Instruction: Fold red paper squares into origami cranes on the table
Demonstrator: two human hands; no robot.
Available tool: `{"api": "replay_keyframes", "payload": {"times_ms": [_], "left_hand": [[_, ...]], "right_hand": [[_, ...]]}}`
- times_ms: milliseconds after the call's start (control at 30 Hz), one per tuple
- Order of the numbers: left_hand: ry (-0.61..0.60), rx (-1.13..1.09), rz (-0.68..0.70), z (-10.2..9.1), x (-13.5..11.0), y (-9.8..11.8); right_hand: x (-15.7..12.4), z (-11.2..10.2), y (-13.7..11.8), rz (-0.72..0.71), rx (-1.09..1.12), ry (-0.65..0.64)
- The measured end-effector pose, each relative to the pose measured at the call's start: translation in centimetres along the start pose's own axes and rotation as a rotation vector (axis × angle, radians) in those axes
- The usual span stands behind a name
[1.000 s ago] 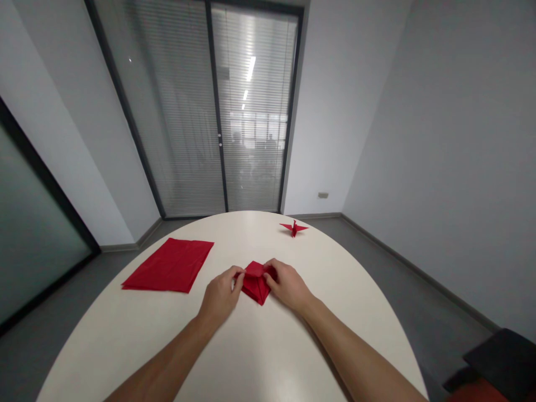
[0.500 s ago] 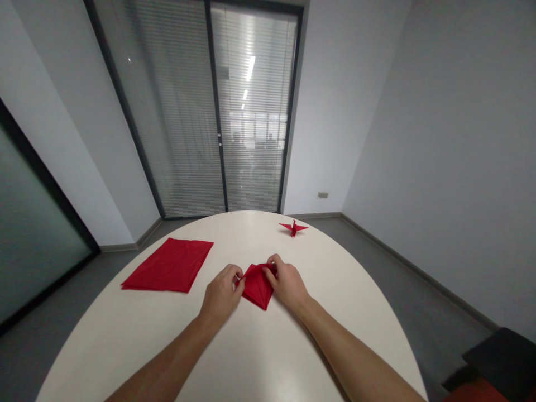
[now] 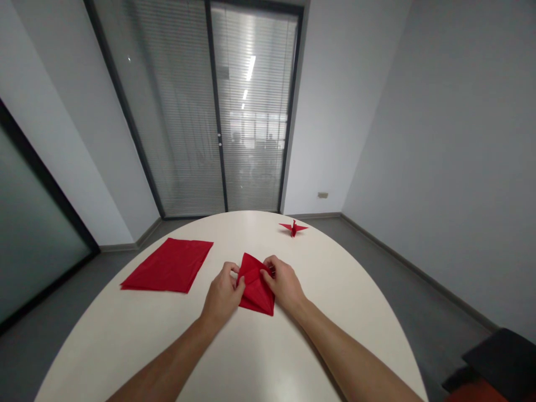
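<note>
Between my two hands is a folded piece of red paper (image 3: 256, 285), roughly kite-shaped, with crease lines across it and one corner pointing away from me. My left hand (image 3: 223, 291) pinches its left edge between thumb and fingers. On the other side, my right hand (image 3: 285, 280) grips the right edge, thumb on top and fingertips partly hidden behind the sheet. Farther back on the right stands a small red origami crane (image 3: 293, 228) with its wings spread. A stack of flat red paper sheets (image 3: 168, 266) lies to the left of my left hand.
Everything rests on a round white table (image 3: 234, 357). Beyond it are a glass door (image 3: 255, 111) with blinds and a grey wall. A dark chair (image 3: 505, 357) with a reddish part shows at the lower right.
The folded red paper has been opened out and turned, showing a larger face with its far corner raised. Both hands have shifted only slightly and still hold its sides.
</note>
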State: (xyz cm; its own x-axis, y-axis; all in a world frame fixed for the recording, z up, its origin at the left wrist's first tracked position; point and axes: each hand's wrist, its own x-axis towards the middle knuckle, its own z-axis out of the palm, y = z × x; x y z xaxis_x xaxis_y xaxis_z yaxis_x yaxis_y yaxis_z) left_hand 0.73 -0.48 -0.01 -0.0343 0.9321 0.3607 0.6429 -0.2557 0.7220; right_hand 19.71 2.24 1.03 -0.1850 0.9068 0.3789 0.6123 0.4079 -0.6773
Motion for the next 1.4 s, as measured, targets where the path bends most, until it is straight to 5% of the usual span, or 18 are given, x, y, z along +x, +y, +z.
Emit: {"api": "replay_keyframes", "payload": {"times_ms": [300,733,1400], "left_hand": [[0.082,-0.019,-0.05,0.0,0.5,-0.4],[0.0,-0.111,0.069,-0.2,0.4,-0.7],[-0.029,0.151,0.264,0.5,0.3,-2.0]], "right_hand": [[-0.2,-0.3,-0.8,-0.011,-0.014,-0.041],[-0.3,-0.3,-0.5,0.011,-0.014,-0.039],[-1.1,-0.9,-1.7,-0.087,-0.187,-0.17]]}}
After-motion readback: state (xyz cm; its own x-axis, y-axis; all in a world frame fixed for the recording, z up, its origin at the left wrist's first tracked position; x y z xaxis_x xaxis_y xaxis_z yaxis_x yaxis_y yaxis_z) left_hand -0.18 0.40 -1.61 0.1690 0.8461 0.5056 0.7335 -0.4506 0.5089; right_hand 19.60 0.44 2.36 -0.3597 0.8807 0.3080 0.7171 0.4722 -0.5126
